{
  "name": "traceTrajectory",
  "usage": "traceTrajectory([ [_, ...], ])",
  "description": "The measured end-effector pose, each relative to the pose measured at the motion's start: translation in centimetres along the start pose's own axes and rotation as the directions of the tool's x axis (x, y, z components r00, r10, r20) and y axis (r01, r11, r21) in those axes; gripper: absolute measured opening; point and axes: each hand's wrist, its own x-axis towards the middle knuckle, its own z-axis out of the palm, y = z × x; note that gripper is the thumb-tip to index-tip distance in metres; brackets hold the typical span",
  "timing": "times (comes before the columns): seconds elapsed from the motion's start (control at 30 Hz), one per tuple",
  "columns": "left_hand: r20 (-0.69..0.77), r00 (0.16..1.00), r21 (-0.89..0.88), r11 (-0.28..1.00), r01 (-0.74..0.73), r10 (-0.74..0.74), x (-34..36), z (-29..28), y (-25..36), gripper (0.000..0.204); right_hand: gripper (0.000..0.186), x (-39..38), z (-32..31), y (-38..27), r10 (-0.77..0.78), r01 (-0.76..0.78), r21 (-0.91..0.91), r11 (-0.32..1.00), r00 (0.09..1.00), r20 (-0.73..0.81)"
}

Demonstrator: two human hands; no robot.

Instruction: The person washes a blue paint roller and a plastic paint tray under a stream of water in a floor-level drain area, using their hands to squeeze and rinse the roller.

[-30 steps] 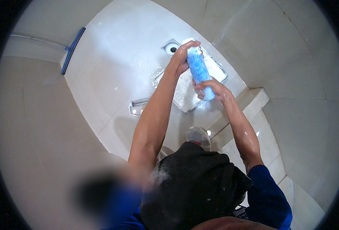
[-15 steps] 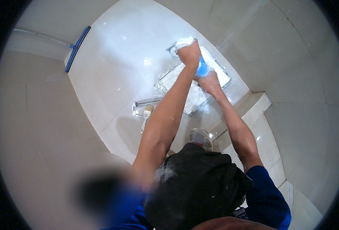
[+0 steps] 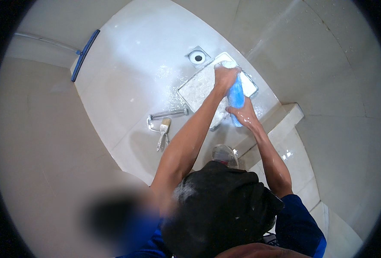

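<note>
A blue, fluffy paint roller cover [image 3: 236, 92] hangs wet over a paint tray [image 3: 227, 56] of milky, foamy liquid. My left hand [image 3: 227, 76] is closed around its far end, with white foam showing by the fingers. Lower down, my right hand [image 3: 245, 114] wraps the near part of the cover, its thumb lying across the side; some of its fingers are hidden behind. Left of the tray, a bare roller frame [image 3: 169, 114] lies on the wet floor. A paintbrush [image 3: 164, 127] with pale bristles rests beside it.
A round floor drain [image 3: 198, 57] sits just beyond the tray. On the far left, a blue squeegee [image 3: 85, 56] leans by the wall. A low raised curb [image 3: 285, 118] runs along the right, and a shoe [image 3: 225, 155] stands near the tray.
Both hands have come nearer and to the right, uncovering the drain. Now more of the blue roller cover shows, stretched between hands that are farther apart.
</note>
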Motion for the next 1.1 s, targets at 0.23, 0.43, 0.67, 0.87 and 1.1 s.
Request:
traceTrajectory([
  [0.23,0.216,0.976,-0.283,0.954,0.097,-0.035,-2.0,-1.3,-0.1,0.023,0.035,-1.4,-1.1,0.8,0.09,-0.097,0.06,0.994,0.99,0.107],
  [0.43,0.524,0.852,-0.515,0.796,0.319,-0.002,-1.3,-5.0,-1.7,0.033,0.041,-0.2,-1.8,1.2,0.101,-0.221,0.279,0.935,0.917,0.386],
  [0.67,0.431,0.894,-0.742,0.612,0.275,0.12,0.8,-4.4,-1.7,0.019,0.043,2.3,-1.4,0.1,0.106,-0.278,0.373,0.885,0.902,0.418],
  [0.87,0.024,0.998,-0.6,0.797,0.064,-0.062,1.6,-2.5,2.5,0.017,0.013,3.7,-0.4,-3.0,0.077,-0.085,0.041,0.996,0.984,0.163],
  [1.1,-0.471,0.876,-0.127,0.974,-0.188,0.108,4.0,0.7,-1.5,0.022,0.008,2.8,1.0,-1.5,-0.034,0.039,-0.081,0.996,0.997,0.068],
])
